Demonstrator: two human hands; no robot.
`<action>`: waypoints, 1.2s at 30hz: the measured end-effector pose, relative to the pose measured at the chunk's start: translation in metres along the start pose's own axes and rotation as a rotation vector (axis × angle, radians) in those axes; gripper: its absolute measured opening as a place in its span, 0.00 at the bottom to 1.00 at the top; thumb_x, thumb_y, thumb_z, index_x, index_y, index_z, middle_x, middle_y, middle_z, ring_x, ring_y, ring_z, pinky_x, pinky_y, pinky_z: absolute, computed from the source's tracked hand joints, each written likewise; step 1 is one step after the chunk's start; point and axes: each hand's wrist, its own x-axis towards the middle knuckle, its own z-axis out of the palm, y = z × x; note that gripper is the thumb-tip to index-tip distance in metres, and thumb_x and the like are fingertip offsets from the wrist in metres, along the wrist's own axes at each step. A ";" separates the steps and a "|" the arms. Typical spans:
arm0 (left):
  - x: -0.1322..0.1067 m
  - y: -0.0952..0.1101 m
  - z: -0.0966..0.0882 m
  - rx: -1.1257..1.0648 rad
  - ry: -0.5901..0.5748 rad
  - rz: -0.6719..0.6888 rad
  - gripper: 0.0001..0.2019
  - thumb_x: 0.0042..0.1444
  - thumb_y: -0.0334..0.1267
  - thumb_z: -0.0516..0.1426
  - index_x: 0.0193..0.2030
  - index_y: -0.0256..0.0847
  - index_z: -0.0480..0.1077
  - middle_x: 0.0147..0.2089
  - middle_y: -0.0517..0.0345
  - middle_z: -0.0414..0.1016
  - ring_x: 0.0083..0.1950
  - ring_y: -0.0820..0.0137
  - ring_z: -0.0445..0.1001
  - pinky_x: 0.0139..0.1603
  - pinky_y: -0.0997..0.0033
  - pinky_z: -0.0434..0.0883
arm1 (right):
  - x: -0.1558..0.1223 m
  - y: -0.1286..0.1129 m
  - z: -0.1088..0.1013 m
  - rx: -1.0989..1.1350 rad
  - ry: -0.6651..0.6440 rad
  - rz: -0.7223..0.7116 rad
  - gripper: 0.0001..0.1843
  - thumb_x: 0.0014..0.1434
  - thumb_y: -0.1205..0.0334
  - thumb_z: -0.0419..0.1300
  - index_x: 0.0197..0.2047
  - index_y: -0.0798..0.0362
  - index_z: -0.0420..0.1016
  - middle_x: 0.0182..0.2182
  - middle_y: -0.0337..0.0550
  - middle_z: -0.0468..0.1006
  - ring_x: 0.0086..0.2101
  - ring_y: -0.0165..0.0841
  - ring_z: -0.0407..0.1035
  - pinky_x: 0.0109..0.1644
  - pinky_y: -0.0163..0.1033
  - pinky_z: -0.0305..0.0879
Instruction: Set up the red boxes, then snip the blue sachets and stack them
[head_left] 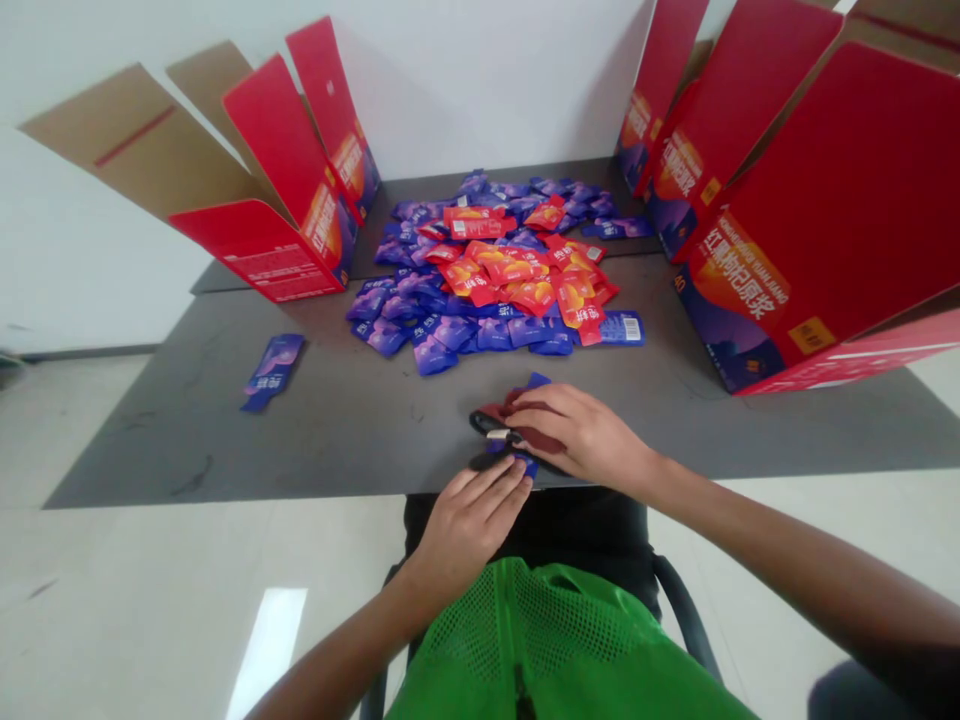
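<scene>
dark red packet [517,425] betw hands; r hand [581,435] grasping it from above; l hand [469,530] at near edge, grip unclear

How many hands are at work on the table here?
2: the left hand at the table's near edge, and the right hand over dark packets. No other hands show.
</scene>
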 end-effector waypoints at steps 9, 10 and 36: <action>-0.002 0.000 0.004 -0.048 0.026 -0.032 0.16 0.75 0.30 0.48 0.58 0.35 0.75 0.59 0.50 0.81 0.62 0.61 0.78 0.57 0.58 0.74 | 0.012 -0.010 -0.028 -0.078 0.187 0.042 0.18 0.69 0.57 0.63 0.60 0.48 0.75 0.58 0.48 0.78 0.57 0.41 0.73 0.60 0.49 0.74; -0.002 0.000 0.005 -0.058 0.029 -0.047 0.15 0.75 0.30 0.49 0.56 0.36 0.77 0.56 0.50 0.83 0.58 0.61 0.80 0.58 0.57 0.75 | 0.008 -0.023 -0.022 -0.045 0.151 0.007 0.18 0.69 0.57 0.63 0.60 0.48 0.75 0.58 0.48 0.78 0.57 0.40 0.73 0.60 0.47 0.74; 0.003 -0.001 0.008 -0.147 0.122 -0.118 0.11 0.72 0.30 0.55 0.54 0.40 0.78 0.57 0.57 0.83 0.59 0.65 0.81 0.54 0.62 0.76 | 0.024 0.030 -0.021 -0.134 0.161 0.071 0.15 0.70 0.58 0.61 0.58 0.50 0.76 0.54 0.51 0.79 0.53 0.43 0.75 0.56 0.52 0.75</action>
